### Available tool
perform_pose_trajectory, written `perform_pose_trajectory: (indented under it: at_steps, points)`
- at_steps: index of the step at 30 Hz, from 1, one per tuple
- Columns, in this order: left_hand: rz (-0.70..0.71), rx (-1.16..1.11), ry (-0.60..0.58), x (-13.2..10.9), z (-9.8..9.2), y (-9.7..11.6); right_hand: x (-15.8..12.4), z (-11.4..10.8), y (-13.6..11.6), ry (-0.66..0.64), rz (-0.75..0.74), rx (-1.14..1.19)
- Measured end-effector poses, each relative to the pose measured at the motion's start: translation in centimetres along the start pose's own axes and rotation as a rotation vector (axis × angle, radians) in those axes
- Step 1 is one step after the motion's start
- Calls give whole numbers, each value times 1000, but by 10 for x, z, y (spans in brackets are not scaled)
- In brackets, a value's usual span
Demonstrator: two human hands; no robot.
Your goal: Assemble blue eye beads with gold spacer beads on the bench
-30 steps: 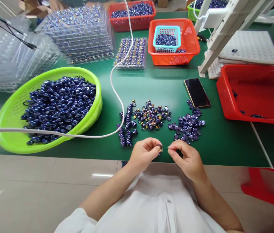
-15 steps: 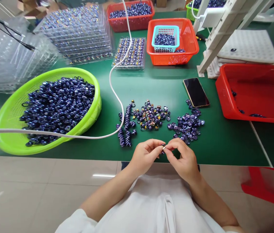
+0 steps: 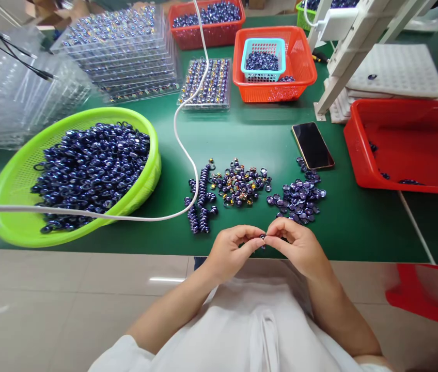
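My left hand [image 3: 231,252] and my right hand [image 3: 298,245] meet at the table's front edge, thumbs and forefingers pinched together. Between the fingertips is a small dark shiny piece [image 3: 263,238], mostly covered; it looks like a ring. Just beyond my right hand lies a pile of dark blue round caps [image 3: 300,200]. To its left is a pile of dark rings with gold-coloured parts [image 3: 241,183]. Further left, dark rings stand packed in rows [image 3: 203,199].
A lime green basket [image 3: 156,155] full of dark rings stands left, a white cable [image 3: 157,219] across it. Behind are stacked clear trays [image 3: 122,62], an orange basket [image 3: 242,93] and a red bin [image 3: 353,155]. A phone [image 3: 312,145] lies on the green table [image 3: 250,134].
My right hand has turned slightly and its fingers have straightened around the small piece. Both hands stay together at the same place; the piles look unchanged.
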State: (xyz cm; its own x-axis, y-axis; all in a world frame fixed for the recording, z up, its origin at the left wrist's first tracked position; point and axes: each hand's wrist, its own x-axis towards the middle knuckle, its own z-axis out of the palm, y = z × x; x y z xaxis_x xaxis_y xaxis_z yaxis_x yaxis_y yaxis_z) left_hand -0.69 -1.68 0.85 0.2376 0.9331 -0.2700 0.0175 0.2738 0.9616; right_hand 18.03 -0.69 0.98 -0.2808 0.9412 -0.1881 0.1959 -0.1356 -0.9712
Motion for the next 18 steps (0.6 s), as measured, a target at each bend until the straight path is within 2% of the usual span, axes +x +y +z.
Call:
perform_pose_trajectory:
  at_steps: [3,9,13,18]
  points:
    - [-41,-67,8,2,1,2,-1,3,1,18,-28,1]
    - [-64,-138,124,7,-2,8,-9,12,8,71,-87,-70]
    - [-72,-211,156,11,-4,5,-14,15,8,149,-220,-157]
    - [-73,-325,153,15,4,-2,-15,25,14,220,-353,-300]
